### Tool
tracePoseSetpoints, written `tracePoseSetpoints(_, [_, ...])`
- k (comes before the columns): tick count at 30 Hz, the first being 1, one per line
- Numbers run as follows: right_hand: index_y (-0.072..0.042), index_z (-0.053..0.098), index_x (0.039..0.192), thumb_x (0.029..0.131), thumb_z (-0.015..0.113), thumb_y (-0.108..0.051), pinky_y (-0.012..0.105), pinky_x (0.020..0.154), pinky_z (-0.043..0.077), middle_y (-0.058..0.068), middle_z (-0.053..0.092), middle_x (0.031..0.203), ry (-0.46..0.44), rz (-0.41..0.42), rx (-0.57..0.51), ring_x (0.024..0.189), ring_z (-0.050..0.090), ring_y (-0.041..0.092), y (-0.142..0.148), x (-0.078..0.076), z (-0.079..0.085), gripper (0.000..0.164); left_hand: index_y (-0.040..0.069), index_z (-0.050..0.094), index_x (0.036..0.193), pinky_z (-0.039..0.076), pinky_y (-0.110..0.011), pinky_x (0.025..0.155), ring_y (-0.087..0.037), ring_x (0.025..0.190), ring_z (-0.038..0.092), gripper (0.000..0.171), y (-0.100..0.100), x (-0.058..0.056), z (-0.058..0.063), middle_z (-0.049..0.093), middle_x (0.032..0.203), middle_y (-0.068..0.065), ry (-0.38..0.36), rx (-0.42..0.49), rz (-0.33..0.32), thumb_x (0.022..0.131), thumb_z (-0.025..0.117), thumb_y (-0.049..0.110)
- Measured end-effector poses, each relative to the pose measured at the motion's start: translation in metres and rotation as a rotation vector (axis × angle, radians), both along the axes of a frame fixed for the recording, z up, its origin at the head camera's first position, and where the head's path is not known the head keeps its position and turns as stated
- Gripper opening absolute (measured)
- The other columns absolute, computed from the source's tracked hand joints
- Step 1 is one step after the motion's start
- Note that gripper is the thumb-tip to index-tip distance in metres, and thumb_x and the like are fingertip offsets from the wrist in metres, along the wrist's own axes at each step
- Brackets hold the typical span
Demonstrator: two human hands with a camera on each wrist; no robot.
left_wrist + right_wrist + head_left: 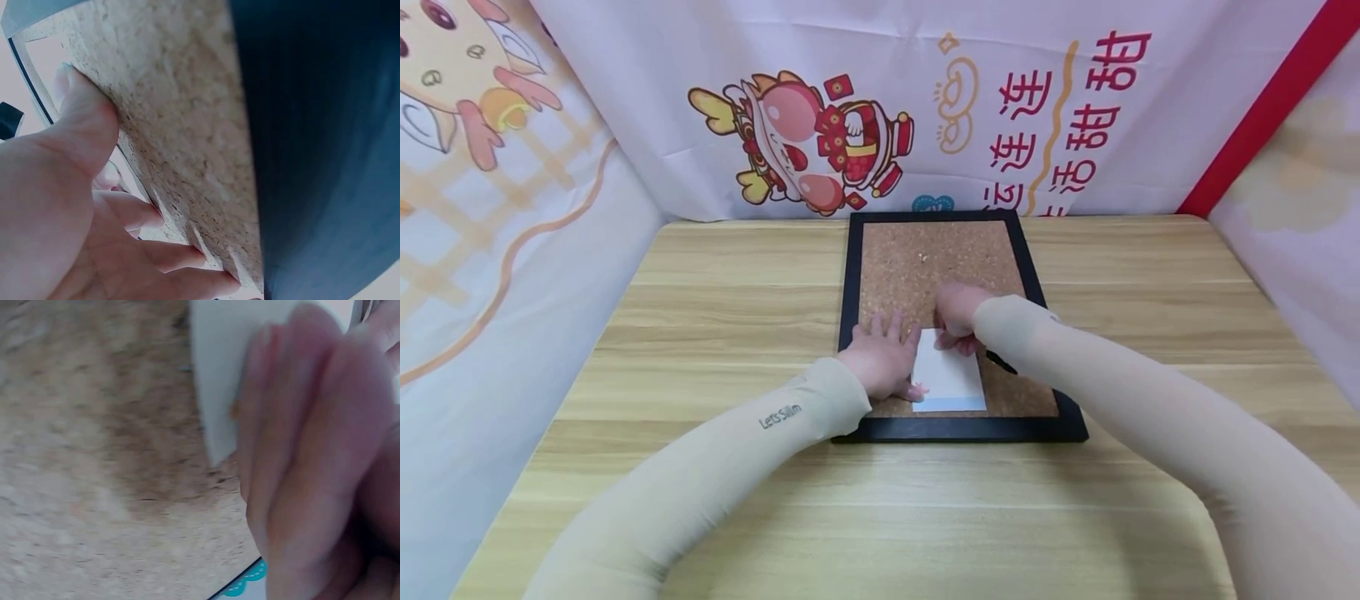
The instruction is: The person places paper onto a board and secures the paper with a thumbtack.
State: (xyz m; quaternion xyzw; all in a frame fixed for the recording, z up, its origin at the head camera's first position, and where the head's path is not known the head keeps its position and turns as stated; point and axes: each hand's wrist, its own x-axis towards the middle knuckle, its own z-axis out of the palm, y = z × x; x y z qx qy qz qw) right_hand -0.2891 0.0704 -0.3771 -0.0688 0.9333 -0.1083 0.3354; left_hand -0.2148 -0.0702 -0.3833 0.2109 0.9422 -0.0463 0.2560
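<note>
A cork board point(891, 271) in a black frame point(958, 429) lies on the wooden table. On its lower part is a white paper note point(951, 375) with a pale blue lower edge and a small pink mark at the left corner. My left hand point(882, 360) is spread on the cork, its thumb point(84, 100) over the note's left edge. At the note's top edge my right hand point(960, 312) has its fingers point(319, 437) curled and bunched together. A tiny gold-coloured pin point(234, 410) shows beside those fingertips against the note, mostly hidden.
Higher up on the cork lies a small light-coloured speck point(923, 257). The wooden table point(737, 308) extends around the board. Printed cloth walls point(865, 50) with cartoons and red lettering stand behind and at both sides.
</note>
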Motion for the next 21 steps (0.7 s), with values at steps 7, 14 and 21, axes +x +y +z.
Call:
tracePoseSetpoints(7, [-0.007,0.068,0.1,0.091,0.074,-0.017,0.03,0.053,0.054,0.013,0.068,0.084,-0.006,-0.013,-0.002,0.055,0.064,0.018,0.001,-0.002,-0.004,0.015,0.013,0.01,0.16,0.014,-0.064,0.113,-0.048,0.146,-0.001,0.099,0.002,-0.001,0.002,-0.002,0.163,-0.022,-0.016,0.011,0.024,0.089,0.062,0.058])
tracePoseSetpoints(14, [-0.008,0.069,0.094,0.089,0.075,-0.022,0.032,0.056,0.056,0.012,0.069,0.078,-0.013,0.053,-0.094,0.058,0.066,0.02,0.015,-0.003,0.002,0.016,0.012,0.011,0.16,0.015,-0.064,0.113,-0.048,0.146,-0.001,0.101,0.002,0.002,0.004,-0.001,0.163,-0.022,-0.005,0.042,0.023,0.088,0.064,0.059])
tracePoseSetpoints(21, [-0.009,0.066,0.097,0.097,0.065,-0.031,0.036,0.058,0.056,0.011,0.069,0.08,0.018,0.137,-0.242,0.064,0.066,0.023,0.045,-0.001,0.013,0.022,0.012,0.013,0.16,0.016,-0.063,0.113,-0.048,0.146,0.002,0.102,-0.001,0.003,0.005,0.001,0.163,-0.021,-0.005,0.065,0.026,0.086,0.064,0.059])
